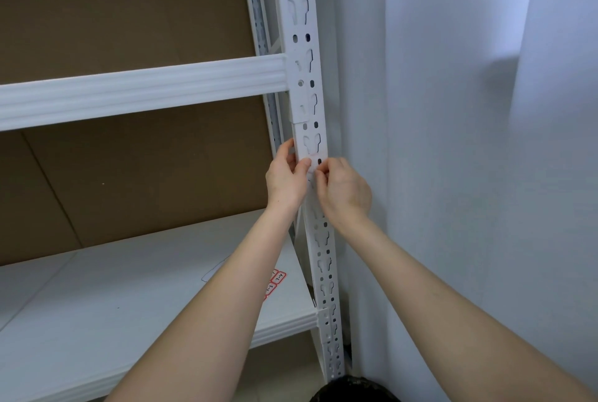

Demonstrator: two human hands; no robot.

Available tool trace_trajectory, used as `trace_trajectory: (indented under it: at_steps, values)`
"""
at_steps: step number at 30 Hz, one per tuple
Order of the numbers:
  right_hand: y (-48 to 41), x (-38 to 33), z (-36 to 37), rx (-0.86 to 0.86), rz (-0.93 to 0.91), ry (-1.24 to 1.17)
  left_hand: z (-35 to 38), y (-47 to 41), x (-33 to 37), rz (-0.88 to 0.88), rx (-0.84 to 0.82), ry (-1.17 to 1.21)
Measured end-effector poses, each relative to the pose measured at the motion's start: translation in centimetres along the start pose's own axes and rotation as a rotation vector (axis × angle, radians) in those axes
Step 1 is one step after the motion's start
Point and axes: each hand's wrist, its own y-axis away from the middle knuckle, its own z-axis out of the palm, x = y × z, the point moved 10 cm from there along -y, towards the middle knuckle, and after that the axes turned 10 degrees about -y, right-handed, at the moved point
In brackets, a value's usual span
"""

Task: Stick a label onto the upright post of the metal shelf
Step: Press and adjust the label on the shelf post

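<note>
Up close, both hands, left hand (286, 179) and right hand (343, 189), fingertips pinching a small label (312, 164) (white, mostly hidden) against white slotted post (304, 55).

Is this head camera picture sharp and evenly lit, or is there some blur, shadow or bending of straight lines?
Head view: soft, even light; a faint shadow on the wall; the wide lens makes the upright post lean; the label between both hands is too blurred to read.

Handwritten codes are seen on red-bordered stickers (275, 283) lying on the lower shelf (129, 298); one is read as "7-4", another only partly, perhaps "7-1". Nothing else legible is shown.
</note>
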Motion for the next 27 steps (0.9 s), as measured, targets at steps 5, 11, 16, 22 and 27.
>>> trace_trajectory:
  at_steps: [5,11,16,22,27]
  values:
    - [0.6,1.9,0.1,0.003,0.126,-0.284,0.0,-0.1,0.0,0.002,-0.01,-0.003]
    - [0.0,2.1,-0.3,0.04,0.174,-0.445,0.1,-0.2,-0.1,0.0,-0.035,-0.005]
    - [-0.1,1.7,-1.4,0.122,0.133,-0.447,0.2,-0.1,-0.2,0.0,-0.039,-0.008]
    - [-0.3,1.0,-1.7,0.168,0.051,-0.415,0.2,0.0,-0.1,0.006,-0.027,-0.01]
    - [-0.4,0.0,-1.3,0.159,-0.038,-0.296,0.2,-0.1,0.1,0.029,-0.031,-0.023]
